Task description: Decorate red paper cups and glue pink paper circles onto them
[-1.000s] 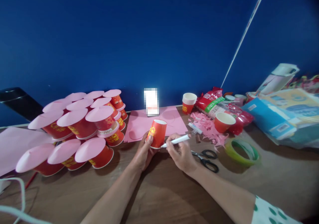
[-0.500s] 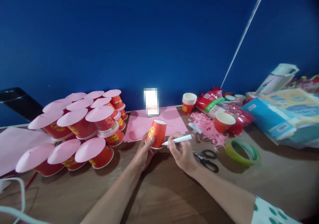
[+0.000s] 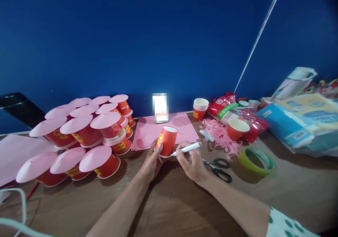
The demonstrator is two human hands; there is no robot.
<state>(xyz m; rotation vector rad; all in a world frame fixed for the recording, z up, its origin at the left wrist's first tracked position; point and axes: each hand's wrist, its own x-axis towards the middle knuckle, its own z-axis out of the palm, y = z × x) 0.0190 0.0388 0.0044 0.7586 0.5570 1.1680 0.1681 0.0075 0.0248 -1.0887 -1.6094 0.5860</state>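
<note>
My left hand is closed around a red paper cup held upside down just above the wooden table. My right hand pinches a white pen whose tip touches the cup's lower right side. Behind the cup lies a pink paper sheet.
A heap of red cups topped with pink paper discs fills the left. Black scissors, a green tape roll, pink paper scraps, an open red cup, a cup stack and packaged goods lie to the right.
The pen tip drew slightly away from the cup half a second ago and is back against its lower side now. The cup stays in my left hand.
</note>
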